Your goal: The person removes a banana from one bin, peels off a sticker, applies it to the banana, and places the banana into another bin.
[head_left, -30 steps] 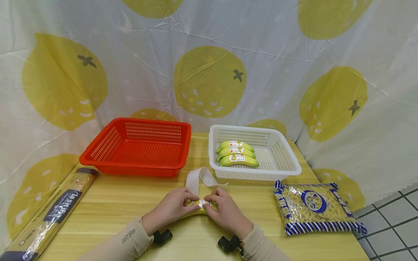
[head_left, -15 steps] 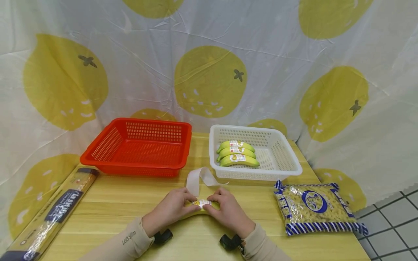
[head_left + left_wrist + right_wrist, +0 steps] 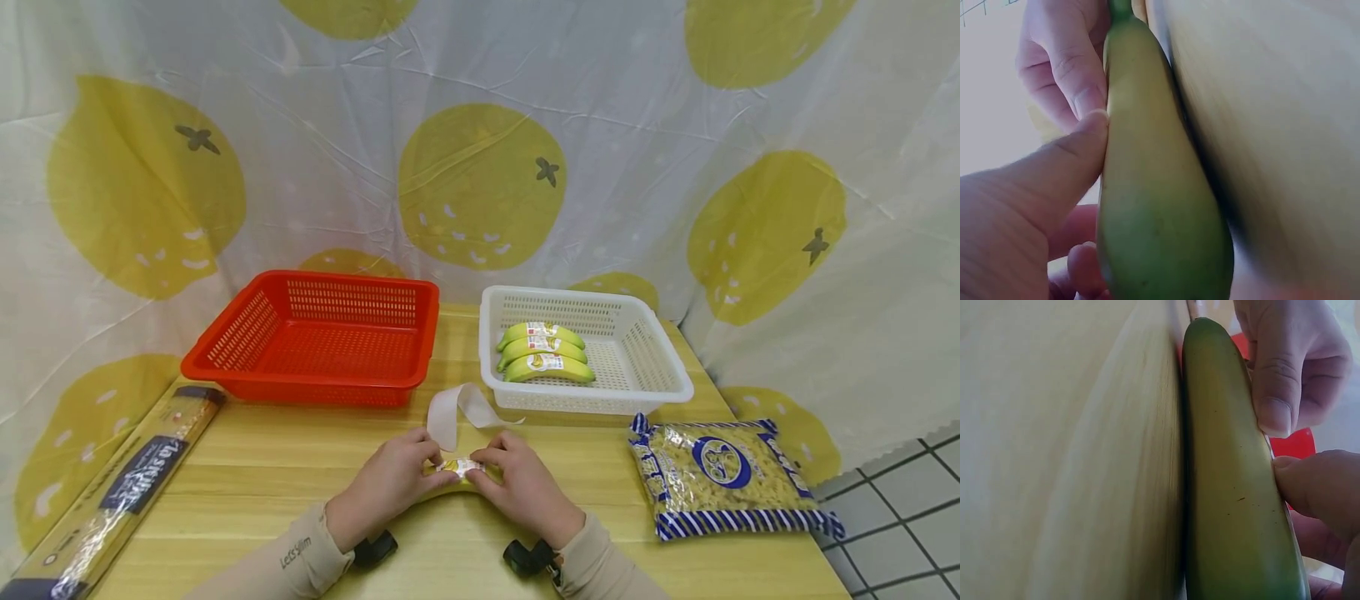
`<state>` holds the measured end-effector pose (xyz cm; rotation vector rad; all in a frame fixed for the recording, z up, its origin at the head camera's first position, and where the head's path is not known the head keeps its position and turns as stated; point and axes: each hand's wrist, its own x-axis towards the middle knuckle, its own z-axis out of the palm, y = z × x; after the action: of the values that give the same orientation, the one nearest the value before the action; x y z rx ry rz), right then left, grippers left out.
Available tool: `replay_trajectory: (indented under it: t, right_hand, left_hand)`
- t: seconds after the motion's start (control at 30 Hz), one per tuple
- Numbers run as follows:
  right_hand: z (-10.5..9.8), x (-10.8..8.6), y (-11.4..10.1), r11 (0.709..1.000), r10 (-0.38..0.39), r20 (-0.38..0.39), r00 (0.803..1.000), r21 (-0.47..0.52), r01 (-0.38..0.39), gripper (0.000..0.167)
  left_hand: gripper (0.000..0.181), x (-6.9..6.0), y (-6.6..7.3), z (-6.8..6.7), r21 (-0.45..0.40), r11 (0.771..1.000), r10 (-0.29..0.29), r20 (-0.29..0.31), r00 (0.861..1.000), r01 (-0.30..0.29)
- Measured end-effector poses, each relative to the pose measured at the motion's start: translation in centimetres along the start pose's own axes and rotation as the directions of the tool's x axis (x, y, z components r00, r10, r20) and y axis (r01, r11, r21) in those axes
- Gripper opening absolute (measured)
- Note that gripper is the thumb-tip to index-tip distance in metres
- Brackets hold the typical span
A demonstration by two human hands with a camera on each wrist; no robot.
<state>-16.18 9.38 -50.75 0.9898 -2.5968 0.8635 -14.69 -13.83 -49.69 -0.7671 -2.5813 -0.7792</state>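
Note:
A green-yellow banana [image 3: 448, 492] lies on the table between my hands, a white-and-yellow label [image 3: 460, 468] on its upper side. My left hand [image 3: 386, 483] grips its left part, thumb on the label's near edge. From the other side my right hand [image 3: 527, 490] holds the banana, its thumb beside the left one. Up close in the left wrist view, the banana [image 3: 1154, 169] shows a smooth skin with my left thumb [image 3: 1060, 169] against it. In the right wrist view the banana [image 3: 1229, 462] has small brown specks, and both thumbs meet its label side.
Behind my hands a curled white paper strip [image 3: 444, 417] stands on the table. A red basket [image 3: 322, 392] is back left; a white basket [image 3: 667, 387] with labelled bananas [image 3: 551, 368] is back right. Spaghetti [image 3: 142, 475] lies left, a pasta bag [image 3: 727, 492] right.
Both hands stay nearly in place on the banana; thumbs and fingers shift only slightly along the label. The baskets, strip and packages have not moved.

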Motion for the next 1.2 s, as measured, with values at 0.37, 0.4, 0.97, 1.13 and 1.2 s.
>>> replay_trajectory:
  t: [0.37,0.4,0.97,1.13,1.2]
  right_hand:
    - [0.01,0.07,-0.16,0.999,-0.030,0.021,0.999,-0.015,0.031,0.024]
    - [0.02,0.08,-0.20,0.999,-0.036,0.026,0.999,-0.020,0.037,0.025]
    - [0.12,-0.05,-0.15,0.994,0.068,0.017,0.998,-0.082,-0.066,0.030]
    - [-0.15,-0.05,-0.26,0.988,0.095,-0.042,0.995,-0.115,-0.100,0.030]
    - [-0.22,-0.05,-0.30,0.988,0.098,-0.050,0.994,-0.117,-0.104,0.028]
  left_hand:
    - [0.026,0.09,-0.45,0.21,0.093,0.994,0.042,0.158,0.987,-0.058]
    - [0.027,0.08,-0.45,0.21,0.107,0.993,0.032,0.168,0.985,-0.050]
    - [0.027,0.15,-0.11,-0.08,0.250,0.968,-0.023,0.094,0.995,-0.001]
    - [0.027,0.04,-0.21,-0.19,0.256,0.967,-0.005,0.051,0.999,-0.009]
    - [0.028,0.02,-0.20,-0.20,0.262,0.965,-0.004,0.042,0.999,-0.007]
